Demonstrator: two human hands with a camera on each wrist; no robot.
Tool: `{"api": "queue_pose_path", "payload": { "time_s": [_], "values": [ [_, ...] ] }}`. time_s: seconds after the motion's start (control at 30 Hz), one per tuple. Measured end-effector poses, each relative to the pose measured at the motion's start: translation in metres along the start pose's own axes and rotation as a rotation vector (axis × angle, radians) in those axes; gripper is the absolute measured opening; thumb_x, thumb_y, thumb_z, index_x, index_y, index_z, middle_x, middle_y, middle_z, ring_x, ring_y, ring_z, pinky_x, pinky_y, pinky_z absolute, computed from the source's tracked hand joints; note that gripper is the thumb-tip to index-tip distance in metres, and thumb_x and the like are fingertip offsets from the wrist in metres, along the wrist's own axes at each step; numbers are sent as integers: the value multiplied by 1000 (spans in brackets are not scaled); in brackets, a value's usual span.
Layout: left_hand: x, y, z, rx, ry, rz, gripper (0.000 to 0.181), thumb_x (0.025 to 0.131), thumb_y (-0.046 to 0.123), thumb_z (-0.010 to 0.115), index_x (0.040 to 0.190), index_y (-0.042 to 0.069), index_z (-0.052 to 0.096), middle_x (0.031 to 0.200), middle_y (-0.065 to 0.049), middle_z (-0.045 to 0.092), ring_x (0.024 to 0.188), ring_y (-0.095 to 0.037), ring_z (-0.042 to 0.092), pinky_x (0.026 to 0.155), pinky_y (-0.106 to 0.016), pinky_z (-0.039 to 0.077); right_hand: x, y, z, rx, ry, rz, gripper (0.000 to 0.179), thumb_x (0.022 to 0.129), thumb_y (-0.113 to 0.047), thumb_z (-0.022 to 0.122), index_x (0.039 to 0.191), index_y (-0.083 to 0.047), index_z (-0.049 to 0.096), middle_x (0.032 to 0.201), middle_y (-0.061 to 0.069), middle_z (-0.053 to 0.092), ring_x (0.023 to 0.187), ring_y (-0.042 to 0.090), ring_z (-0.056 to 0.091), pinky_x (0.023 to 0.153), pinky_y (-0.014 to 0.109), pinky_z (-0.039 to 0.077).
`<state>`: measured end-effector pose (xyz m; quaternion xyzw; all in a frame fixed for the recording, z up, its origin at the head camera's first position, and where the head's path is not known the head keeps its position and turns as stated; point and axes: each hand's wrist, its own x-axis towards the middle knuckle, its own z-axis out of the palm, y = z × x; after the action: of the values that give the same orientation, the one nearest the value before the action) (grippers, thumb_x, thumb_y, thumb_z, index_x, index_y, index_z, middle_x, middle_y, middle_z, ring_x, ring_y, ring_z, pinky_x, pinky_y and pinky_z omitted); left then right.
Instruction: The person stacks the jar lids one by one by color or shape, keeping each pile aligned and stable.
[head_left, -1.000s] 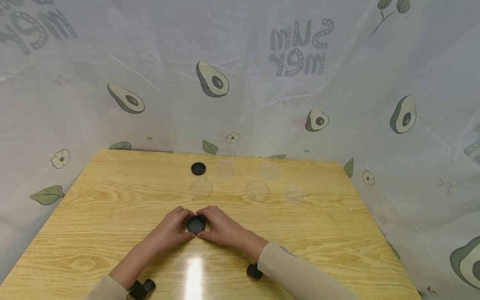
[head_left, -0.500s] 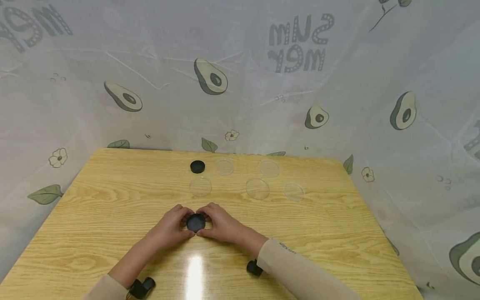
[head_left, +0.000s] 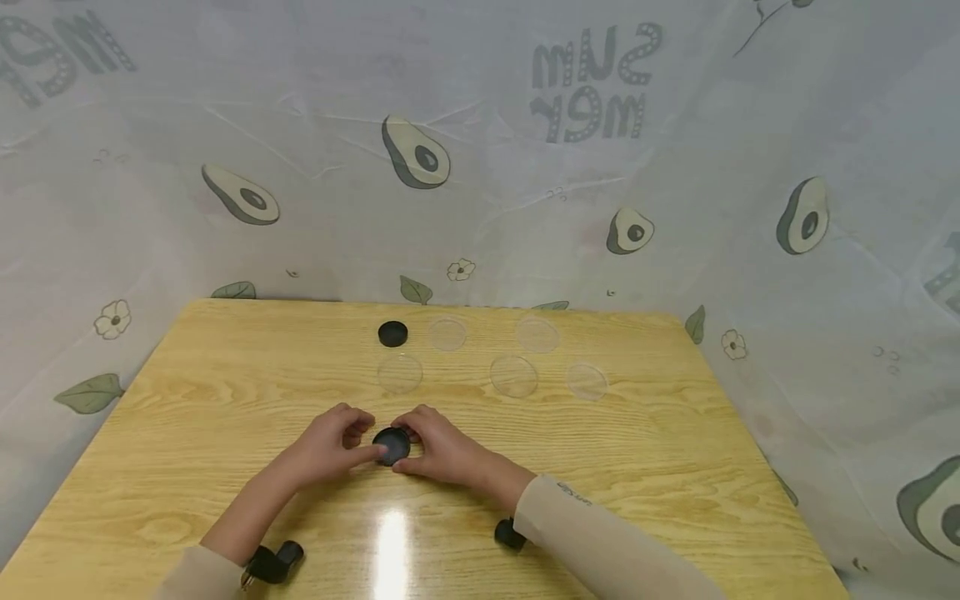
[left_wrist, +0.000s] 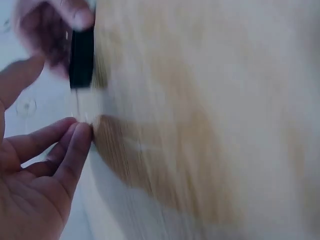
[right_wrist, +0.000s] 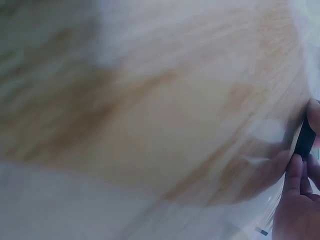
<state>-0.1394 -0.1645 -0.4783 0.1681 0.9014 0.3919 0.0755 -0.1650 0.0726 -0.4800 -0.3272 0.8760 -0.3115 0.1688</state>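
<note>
Black dish (head_left: 394, 443) gripped by right hand (head_left: 442, 448), left hand (head_left: 330, 446) beside.

I can't read the tiny dark lettering (head_left: 574, 494) on the beige cloth sleeve (head_left: 622, 546) behind the gripping right hand (head_left: 442, 448); opposite its grip, the left hand (head_left: 330, 444) hides part of the shallow round black dish (head_left: 393, 442) with its thumb.

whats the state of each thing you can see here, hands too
near black disc: level, right side up or not unclear
right hand: gripping the near disc's edge
left hand: relaxed, holding nothing
far black disc: lying flat, untouched
five clear discs: lying flat, untouched
table: glare patch showing
patterned sheet: creased
</note>
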Motion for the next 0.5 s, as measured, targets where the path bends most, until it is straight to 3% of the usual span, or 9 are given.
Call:
{"api": "queue_pose_path", "payload": {
  "time_s": [0.2, 0.33, 0.5],
  "values": [
    [15, -20, -15, -46, 133, -28, 42, 99, 21, 73, 129, -8, 65, 117, -22, 68, 106, -34, 69, 94, -49, 59, 0, 3, 2, -9, -5, 10, 54, 95, -28, 80, 142, -9, 60, 127, 7, 58, 114, 13, 58, 103, 22, 50],
    [35, -27, -21, -62, 208, -40, 46, 101, 17, 71, 136, -10, 60, 121, -27, 64, 111, -40, 66, 99, -54, 57, -1, 5, 1, -6, 5, 0, 53, 95, -27, 80, 141, -9, 60, 128, 8, 58, 114, 13, 58, 103, 22, 50],
    [62, -31, -27, -84, 254, -42, 49, 102, 12, 68, 142, -13, 53, 127, -32, 59, 119, -46, 61, 104, -57, 54, 0, 5, 3, 16, 5, -11, 54, 95, -27, 80, 141, -9, 60, 129, 8, 58, 117, 14, 58, 104, 21, 50]
  ]
}}
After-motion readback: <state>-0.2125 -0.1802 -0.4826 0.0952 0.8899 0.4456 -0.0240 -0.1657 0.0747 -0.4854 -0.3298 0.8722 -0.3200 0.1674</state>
